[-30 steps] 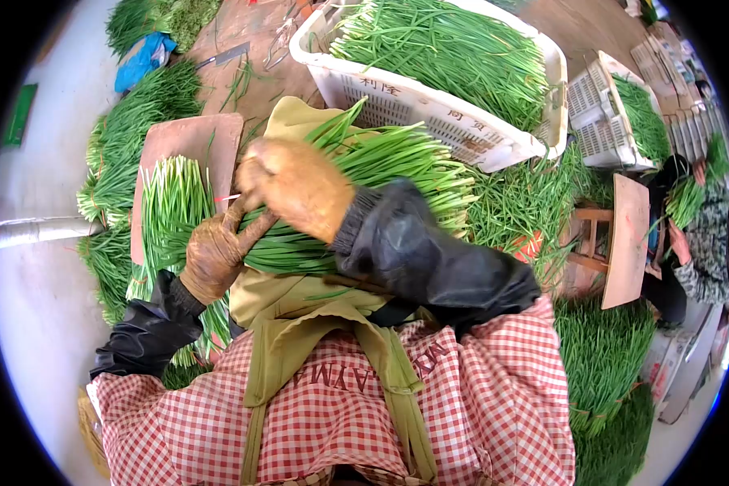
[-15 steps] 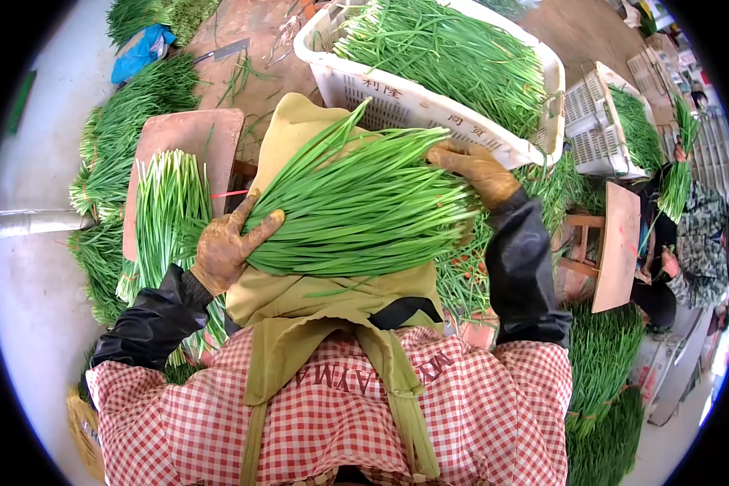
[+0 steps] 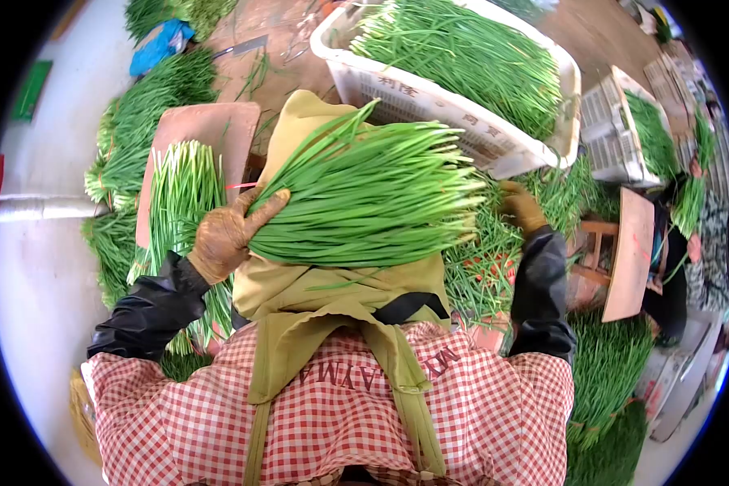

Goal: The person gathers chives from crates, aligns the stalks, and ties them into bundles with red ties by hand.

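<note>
A large bunch of garlic chives point(image 3: 373, 198) lies across my lap on the olive apron point(image 3: 300, 279), pale cut ends to the right. My left hand point(image 3: 228, 235), in a stained brown glove, is closed around its leafy left end, thumb on top. My right hand point(image 3: 524, 207), gloved alike, is off the bunch, just right of the stem ends and above loose chives point(image 3: 482, 283). Its fingers look bent and blurred, so what they hold, if anything, does not show. Beside my left hand, another bunch of chives point(image 3: 185, 190) rests on a wooden stool point(image 3: 231, 121).
A white plastic crate point(image 3: 454, 121) full of chives stands ahead. Stacked bunches point(image 3: 162, 97) line the left wall, near a knife point(image 3: 247, 46) and a blue bag point(image 3: 160, 49). At right are another stool point(image 3: 628, 255), more bunches point(image 3: 607, 373), a smaller crate point(image 3: 611, 121) and another person point(image 3: 692, 259).
My right hand has left the stem ends and moved right and slightly down. My left hand keeps its hold on the bunch. The whole view has shifted slightly.
</note>
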Demonstrator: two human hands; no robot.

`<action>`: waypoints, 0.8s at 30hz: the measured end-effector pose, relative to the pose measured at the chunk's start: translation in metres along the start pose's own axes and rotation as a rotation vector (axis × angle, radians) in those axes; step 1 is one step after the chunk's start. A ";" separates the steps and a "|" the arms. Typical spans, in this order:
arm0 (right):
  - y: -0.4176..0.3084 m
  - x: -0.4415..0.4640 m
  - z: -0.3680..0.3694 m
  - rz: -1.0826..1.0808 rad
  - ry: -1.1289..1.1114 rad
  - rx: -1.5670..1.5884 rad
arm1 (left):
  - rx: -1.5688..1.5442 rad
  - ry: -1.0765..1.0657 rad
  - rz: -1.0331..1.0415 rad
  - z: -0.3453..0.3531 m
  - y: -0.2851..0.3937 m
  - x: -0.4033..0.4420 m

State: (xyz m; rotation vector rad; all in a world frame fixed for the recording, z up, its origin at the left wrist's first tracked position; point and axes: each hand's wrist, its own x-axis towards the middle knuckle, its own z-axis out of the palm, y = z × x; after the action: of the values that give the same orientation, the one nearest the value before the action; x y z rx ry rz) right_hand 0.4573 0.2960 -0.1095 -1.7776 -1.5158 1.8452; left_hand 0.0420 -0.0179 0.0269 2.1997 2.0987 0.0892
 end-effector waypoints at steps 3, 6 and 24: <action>-0.007 -0.040 0.061 -0.416 -0.317 0.086 | -0.085 -0.206 -0.003 -0.047 0.007 0.027; -0.019 -0.051 0.041 -0.753 -0.219 0.299 | -0.230 -0.313 0.116 -0.092 0.002 0.076; -0.036 -0.111 0.068 -0.788 0.475 0.228 | -1.763 -0.746 -0.805 -0.024 -0.066 0.034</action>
State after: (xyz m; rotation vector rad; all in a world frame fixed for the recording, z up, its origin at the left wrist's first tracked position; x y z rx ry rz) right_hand 0.4141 0.1987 -0.0262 -1.1399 -1.4350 1.0642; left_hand -0.0246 0.0194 0.0425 0.2364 1.1990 0.6028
